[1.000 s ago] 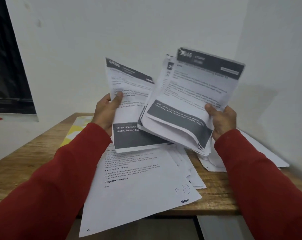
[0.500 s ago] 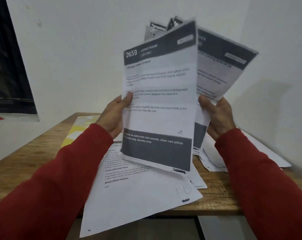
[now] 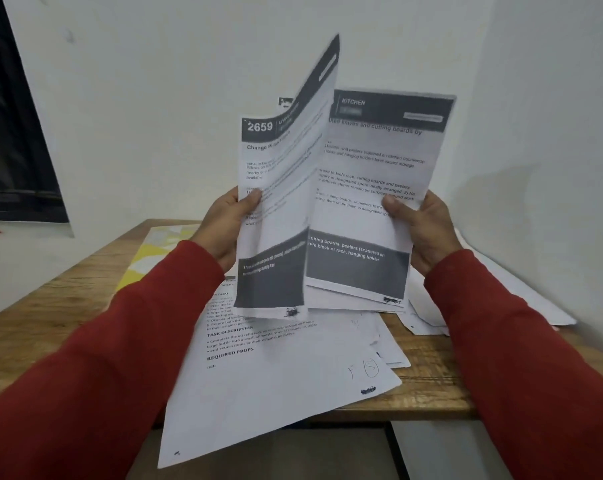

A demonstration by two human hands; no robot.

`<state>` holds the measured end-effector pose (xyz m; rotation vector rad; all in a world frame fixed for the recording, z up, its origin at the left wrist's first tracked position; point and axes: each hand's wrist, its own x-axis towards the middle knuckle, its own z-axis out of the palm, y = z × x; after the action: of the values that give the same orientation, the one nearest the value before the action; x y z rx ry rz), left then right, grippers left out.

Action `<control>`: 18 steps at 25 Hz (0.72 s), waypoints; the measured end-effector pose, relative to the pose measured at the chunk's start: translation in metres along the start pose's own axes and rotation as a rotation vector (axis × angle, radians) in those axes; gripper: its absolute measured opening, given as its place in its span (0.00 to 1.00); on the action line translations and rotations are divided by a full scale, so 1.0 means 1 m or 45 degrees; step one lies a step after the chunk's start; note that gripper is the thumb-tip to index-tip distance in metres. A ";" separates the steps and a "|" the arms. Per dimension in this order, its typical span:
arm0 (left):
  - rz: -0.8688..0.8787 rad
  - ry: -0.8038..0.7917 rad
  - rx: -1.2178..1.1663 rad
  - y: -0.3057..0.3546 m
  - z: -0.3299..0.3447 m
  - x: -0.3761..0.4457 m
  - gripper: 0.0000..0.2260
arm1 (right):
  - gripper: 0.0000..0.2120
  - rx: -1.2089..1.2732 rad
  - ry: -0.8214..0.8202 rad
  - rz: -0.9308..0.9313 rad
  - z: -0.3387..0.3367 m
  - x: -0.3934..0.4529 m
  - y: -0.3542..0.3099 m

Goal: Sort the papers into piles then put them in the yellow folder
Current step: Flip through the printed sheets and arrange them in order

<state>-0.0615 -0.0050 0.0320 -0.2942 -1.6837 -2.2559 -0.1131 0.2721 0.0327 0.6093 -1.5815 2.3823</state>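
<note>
Head view: left hand (image 3: pixel 229 221) pinches sheet 2659 (image 3: pixel 276 216), curling; right hand (image 3: pixel 423 230) grips the stack (image 3: pixel 366 202). Risk: the bowed sheet slips or the stack fans out. Below the hands, a loose sheet (image 3: pixel 276 393) overhangs the desk (image 3: pixel 51 323) edge. Yellow folder (image 3: pixel 151 251) lies left of the left hand; open desk there.

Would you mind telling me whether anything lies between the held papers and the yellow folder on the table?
Yes: the left hand and its red sleeve cross in front of the yellow folder, whose right part is covered by loose sheets.
</note>
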 end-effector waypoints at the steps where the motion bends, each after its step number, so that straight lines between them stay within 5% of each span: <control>1: 0.005 0.042 0.063 -0.001 0.000 0.000 0.08 | 0.21 -0.020 0.008 0.001 0.000 0.000 0.000; 6: 0.015 0.126 0.100 -0.004 0.001 0.001 0.09 | 0.20 -0.028 -0.003 -0.059 -0.004 0.002 0.000; 11: -0.181 -0.159 -0.222 0.003 0.001 -0.008 0.19 | 0.22 0.092 -0.049 -0.016 -0.007 0.004 0.000; 18: -0.192 -0.248 -0.174 0.012 0.009 -0.017 0.11 | 0.21 0.151 -0.058 -0.013 -0.008 0.005 0.001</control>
<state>-0.0409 0.0021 0.0396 -0.4455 -1.6983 -2.5318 -0.1193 0.2787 0.0319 0.6979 -1.4587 2.4859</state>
